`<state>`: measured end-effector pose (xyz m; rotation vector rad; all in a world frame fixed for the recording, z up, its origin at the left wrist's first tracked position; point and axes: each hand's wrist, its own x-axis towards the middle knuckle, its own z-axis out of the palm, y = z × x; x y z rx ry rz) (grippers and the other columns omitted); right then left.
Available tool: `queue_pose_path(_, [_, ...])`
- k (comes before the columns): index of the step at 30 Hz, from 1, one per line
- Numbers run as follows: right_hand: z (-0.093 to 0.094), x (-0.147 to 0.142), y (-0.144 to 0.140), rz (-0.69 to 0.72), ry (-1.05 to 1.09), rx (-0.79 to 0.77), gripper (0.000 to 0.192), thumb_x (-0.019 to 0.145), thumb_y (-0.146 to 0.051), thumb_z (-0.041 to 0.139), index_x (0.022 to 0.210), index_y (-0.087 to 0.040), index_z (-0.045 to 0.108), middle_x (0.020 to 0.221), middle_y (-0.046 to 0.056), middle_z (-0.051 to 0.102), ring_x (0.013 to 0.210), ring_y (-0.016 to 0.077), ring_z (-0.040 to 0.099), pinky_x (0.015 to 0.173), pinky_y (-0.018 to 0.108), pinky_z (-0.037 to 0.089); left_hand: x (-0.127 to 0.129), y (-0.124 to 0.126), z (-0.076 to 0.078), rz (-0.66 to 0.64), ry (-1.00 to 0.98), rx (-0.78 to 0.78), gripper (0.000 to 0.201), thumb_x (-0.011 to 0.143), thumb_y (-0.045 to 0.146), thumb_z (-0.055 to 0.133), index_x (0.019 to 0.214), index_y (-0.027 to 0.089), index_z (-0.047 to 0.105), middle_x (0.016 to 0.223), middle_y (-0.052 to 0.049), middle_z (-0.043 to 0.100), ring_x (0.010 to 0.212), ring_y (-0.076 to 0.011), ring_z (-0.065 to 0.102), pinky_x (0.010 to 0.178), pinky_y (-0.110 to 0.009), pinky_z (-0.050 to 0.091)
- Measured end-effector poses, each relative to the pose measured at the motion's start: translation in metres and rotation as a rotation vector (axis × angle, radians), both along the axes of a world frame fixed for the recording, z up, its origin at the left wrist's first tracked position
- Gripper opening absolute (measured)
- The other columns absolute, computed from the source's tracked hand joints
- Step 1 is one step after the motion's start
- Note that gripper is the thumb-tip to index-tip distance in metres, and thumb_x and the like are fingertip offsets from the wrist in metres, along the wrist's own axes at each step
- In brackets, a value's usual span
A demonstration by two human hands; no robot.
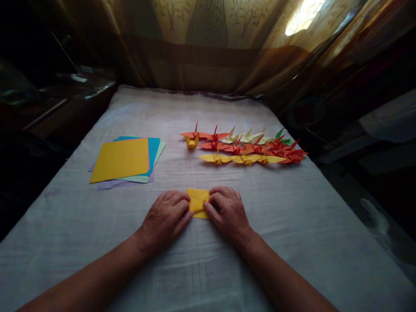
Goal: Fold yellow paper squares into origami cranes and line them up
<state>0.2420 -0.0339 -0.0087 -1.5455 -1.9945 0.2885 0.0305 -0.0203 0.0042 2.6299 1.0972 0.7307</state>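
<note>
A small folded piece of yellow paper (198, 201) lies on the white cloth near the front middle. My left hand (165, 219) presses on its left edge with curled fingers. My right hand (225, 212) presses on its right edge, fingertips on the paper. Both hands cover the paper's sides, so only its middle shows.
A stack of coloured paper sheets (121, 159), yellow on top, lies to the left. Several folded paper cranes (247, 147) in red, yellow, cream and green lie in rows behind the hands. The cloth-covered table (97, 225) ends at dark furniture on both sides and a curtain behind.
</note>
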Motion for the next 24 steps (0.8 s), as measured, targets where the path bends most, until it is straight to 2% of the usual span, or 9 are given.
queue_pose_path(10, [0.0031, -0.0019, 0.0005, -0.012, -0.127, -0.005, 0.020, 0.092, -0.029, 0.058, 0.074, -0.022, 0.060, 0.095, 0.005, 0.067, 0.094, 0.0223, 0.055, 0.085, 0.036, 0.037, -0.0009, 0.0002, -0.0029, -0.001, 0.017, -0.015, 0.018, 0.097, 0.025, 0.047, 0.089, 0.018, 0.062, 0.100, -0.007, 0.067, 0.096, -0.0225, 0.059, 0.093, -0.041, 0.047])
queue_pose_path(15, [0.0029, -0.0029, 0.0010, -0.034, -0.172, -0.012, 0.021, 0.092, -0.031, 0.061, 0.073, -0.022, 0.060, 0.093, 0.005, 0.066, 0.091, 0.0222, 0.054, 0.082, 0.036, 0.037, -0.0013, 0.0012, -0.0063, -0.022, 0.017, -0.020, 0.020, 0.096, 0.022, 0.049, 0.105, 0.022, 0.067, 0.105, -0.007, 0.068, 0.100, -0.0229, 0.060, 0.092, -0.040, 0.047])
queue_pose_path(24, [-0.0003, 0.0007, 0.0016, -0.013, -0.135, 0.009, 0.022, 0.093, -0.030, 0.057, 0.074, -0.022, 0.059, 0.093, 0.005, 0.066, 0.091, 0.0221, 0.054, 0.082, 0.036, 0.037, -0.0028, 0.0025, -0.0063, -0.061, 0.062, 0.060, 0.026, 0.098, 0.025, 0.048, 0.107, 0.027, 0.072, 0.106, -0.007, 0.068, 0.099, -0.0238, 0.060, 0.090, -0.042, 0.049])
